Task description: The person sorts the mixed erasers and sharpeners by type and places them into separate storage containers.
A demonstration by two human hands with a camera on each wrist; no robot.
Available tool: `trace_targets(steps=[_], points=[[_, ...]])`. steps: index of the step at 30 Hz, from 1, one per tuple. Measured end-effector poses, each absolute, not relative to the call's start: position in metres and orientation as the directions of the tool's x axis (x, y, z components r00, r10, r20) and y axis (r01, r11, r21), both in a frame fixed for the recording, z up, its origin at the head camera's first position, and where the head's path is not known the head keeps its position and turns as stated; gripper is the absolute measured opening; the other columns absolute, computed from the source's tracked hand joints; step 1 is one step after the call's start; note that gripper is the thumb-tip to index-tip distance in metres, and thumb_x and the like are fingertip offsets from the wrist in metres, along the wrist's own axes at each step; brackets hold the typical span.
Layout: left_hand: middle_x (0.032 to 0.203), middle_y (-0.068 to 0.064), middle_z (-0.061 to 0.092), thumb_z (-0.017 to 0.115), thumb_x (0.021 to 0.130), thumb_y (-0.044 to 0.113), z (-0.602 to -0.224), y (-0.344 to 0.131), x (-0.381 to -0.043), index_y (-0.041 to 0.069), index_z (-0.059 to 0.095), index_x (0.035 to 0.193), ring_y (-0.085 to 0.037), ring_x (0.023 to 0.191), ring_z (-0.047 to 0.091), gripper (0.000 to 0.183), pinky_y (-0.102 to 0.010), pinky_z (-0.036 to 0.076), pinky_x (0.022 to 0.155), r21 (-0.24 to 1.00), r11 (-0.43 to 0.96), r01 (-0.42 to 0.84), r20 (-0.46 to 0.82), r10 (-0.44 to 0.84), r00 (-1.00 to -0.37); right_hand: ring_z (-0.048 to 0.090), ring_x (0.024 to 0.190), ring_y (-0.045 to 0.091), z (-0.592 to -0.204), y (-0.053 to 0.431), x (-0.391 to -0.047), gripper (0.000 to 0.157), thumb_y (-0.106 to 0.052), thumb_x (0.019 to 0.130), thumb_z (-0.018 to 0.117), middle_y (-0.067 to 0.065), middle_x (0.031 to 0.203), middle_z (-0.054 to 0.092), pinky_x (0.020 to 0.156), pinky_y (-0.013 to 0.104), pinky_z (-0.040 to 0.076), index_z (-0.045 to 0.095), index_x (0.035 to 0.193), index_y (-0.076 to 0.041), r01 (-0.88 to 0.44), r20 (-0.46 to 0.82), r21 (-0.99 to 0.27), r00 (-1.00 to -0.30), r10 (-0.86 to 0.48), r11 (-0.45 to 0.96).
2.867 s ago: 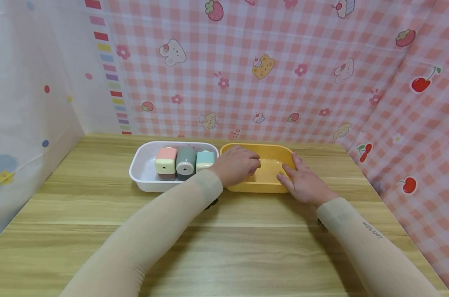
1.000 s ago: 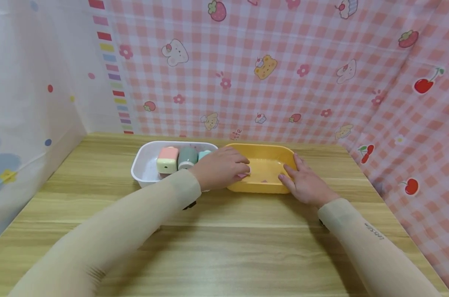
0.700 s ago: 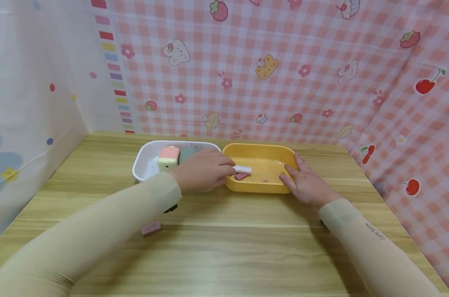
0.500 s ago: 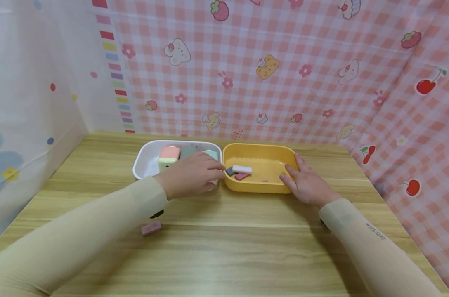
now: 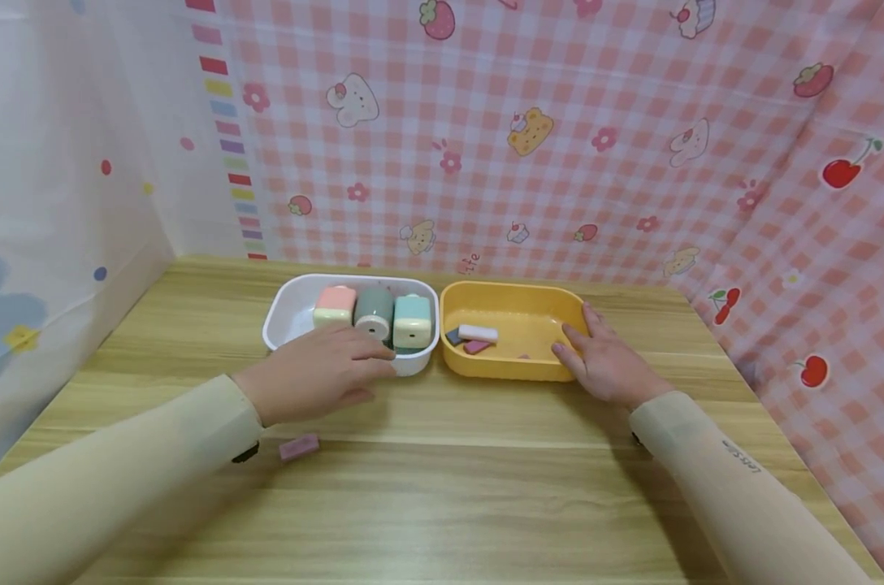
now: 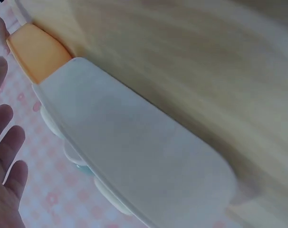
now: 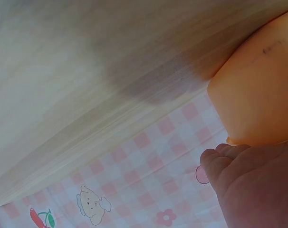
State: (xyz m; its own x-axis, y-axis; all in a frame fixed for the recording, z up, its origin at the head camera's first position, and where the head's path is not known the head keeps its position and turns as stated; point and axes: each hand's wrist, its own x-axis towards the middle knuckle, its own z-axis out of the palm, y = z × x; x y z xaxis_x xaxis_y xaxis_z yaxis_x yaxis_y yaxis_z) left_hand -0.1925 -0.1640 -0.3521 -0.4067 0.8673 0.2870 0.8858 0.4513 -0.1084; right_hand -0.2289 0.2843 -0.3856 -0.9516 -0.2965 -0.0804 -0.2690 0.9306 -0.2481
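Observation:
My left hand (image 5: 318,374) hovers at the front of the white tray (image 5: 284,313), fingers extended and holding nothing. In the left wrist view its fingers are spread beside the tray. Inside stand a pink-and-cream pencil sharpener (image 5: 335,305), a grey-green one (image 5: 374,307) and a teal-and-cream one (image 5: 413,321); my hand partly hides the first two. My right hand (image 5: 608,361) holds the right end of the yellow tray (image 5: 508,370), thumb over the rim and some fingers outside. Small eraser-like blocks lie in it: white (image 5: 478,333), pink (image 5: 477,347) and dark blue (image 5: 453,335).
A mauve eraser-like block (image 5: 299,447) lies on the wooden table (image 5: 442,504), near my left wrist. Both trays stand side by side near the pink checked cloth (image 5: 486,179) at the back. Cloth also hangs at the left and right.
My left hand has drawn out of the yellow tray and moved left and nearer, past the white tray's front. The blocks in the yellow tray and the mauve block came into view. My right hand stays.

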Motion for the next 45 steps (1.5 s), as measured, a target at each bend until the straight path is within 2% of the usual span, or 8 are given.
trace_targets(steps=[8, 13, 17, 26, 32, 38, 42, 45], points=[[0.132, -0.001, 0.072, 0.086, 0.088, 0.029, -0.367, -0.203, -0.173, 0.020, 0.073, 0.123, -0.024, 0.121, 0.068, 0.038, -0.044, 0.056, 0.105, -0.087, 0.452, 0.888, 0.214, 0.879, -0.427, -0.002, 0.162, 0.051, -0.388, 0.286, -0.230, 0.083, -0.062, 0.111, 0.026, 0.028, 0.174, -0.008, 0.129, 0.067, 0.011, 0.031, 0.163, 0.002, -0.267, -0.084, -0.247, -0.952, -0.295, 0.931], [0.138, 0.000, 0.070, 0.081, 0.092, 0.032, -0.374, -0.221, -0.161, 0.024, 0.072, 0.124, -0.025, 0.126, 0.067, 0.034, -0.048, 0.056, 0.104, -0.016, 0.494, 0.869, 0.088, 0.867, -0.491, -0.002, 0.162, 0.050, -0.387, 0.286, -0.230, 0.081, -0.060, 0.112, 0.027, 0.028, 0.174, -0.008, 0.129, 0.067, 0.010, 0.031, 0.163, 0.002, -0.266, -0.086, -0.252, -0.951, -0.295, 0.931], [0.140, 0.000, 0.069, 0.082, 0.091, 0.036, -0.378, -0.229, -0.154, 0.027, 0.072, 0.121, -0.025, 0.125, 0.068, 0.033, -0.050, 0.057, 0.104, 0.025, 0.513, 0.858, 0.026, 0.858, -0.513, -0.003, 0.162, 0.050, -0.387, 0.286, -0.230, 0.079, -0.058, 0.112, 0.028, 0.028, 0.174, -0.009, 0.129, 0.067, 0.010, 0.031, 0.163, 0.002, -0.266, -0.088, -0.254, -0.951, -0.296, 0.930], [0.137, 0.003, 0.071, 0.090, 0.082, 0.024, -0.384, -0.238, -0.149, 0.032, 0.072, 0.113, -0.023, 0.125, 0.068, 0.037, -0.050, 0.056, 0.103, 0.064, 0.511, 0.857, 0.034, 0.858, -0.513, -0.002, 0.162, 0.050, -0.387, 0.286, -0.230, 0.079, -0.058, 0.112, 0.028, 0.028, 0.174, -0.008, 0.129, 0.067, 0.010, 0.031, 0.163, 0.001, -0.264, -0.089, -0.245, -0.952, -0.293, 0.933], [0.135, 0.006, 0.072, 0.087, 0.084, 0.017, -0.383, -0.241, -0.149, 0.029, 0.074, 0.116, -0.020, 0.124, 0.069, 0.037, -0.049, 0.056, 0.104, 0.119, 0.540, 0.833, -0.004, 0.839, -0.543, -0.002, 0.162, 0.050, -0.388, 0.286, -0.230, 0.078, -0.058, 0.112, 0.028, 0.028, 0.174, -0.008, 0.129, 0.067, 0.010, 0.031, 0.163, 0.001, -0.265, -0.087, -0.247, -0.952, -0.293, 0.932], [0.129, 0.010, 0.075, 0.080, 0.088, 0.007, -0.382, -0.241, -0.149, 0.031, 0.071, 0.102, -0.014, 0.117, 0.072, 0.029, -0.044, 0.059, 0.099, 0.168, 0.528, 0.833, 0.014, 0.843, -0.538, -0.001, 0.162, 0.051, -0.390, 0.286, -0.231, 0.075, -0.054, 0.113, 0.031, 0.029, 0.174, -0.007, 0.130, 0.066, 0.011, 0.033, 0.162, 0.003, -0.272, -0.070, -0.254, -0.952, -0.298, 0.928], [0.128, 0.015, 0.074, 0.076, 0.093, 0.007, -0.382, -0.241, -0.149, 0.034, 0.073, 0.105, -0.010, 0.115, 0.072, 0.030, -0.042, 0.060, 0.097, 0.187, 0.534, 0.824, 0.013, 0.838, -0.546, -0.001, 0.161, 0.052, -0.389, 0.286, -0.232, 0.076, -0.055, 0.113, 0.031, 0.030, 0.174, -0.006, 0.129, 0.067, 0.011, 0.034, 0.162, 0.003, -0.278, -0.063, -0.254, -0.951, -0.302, 0.927], [0.127, 0.018, 0.073, 0.073, 0.095, 0.005, -0.383, -0.241, -0.149, 0.035, 0.072, 0.101, -0.007, 0.114, 0.072, 0.031, -0.041, 0.060, 0.095, 0.198, 0.536, 0.821, 0.015, 0.835, -0.550, 0.001, 0.161, 0.053, -0.389, 0.286, -0.231, 0.076, -0.055, 0.113, 0.030, 0.031, 0.173, -0.005, 0.129, 0.067, 0.012, 0.035, 0.161, 0.004, -0.284, -0.054, -0.249, -0.951, -0.306, 0.926]])
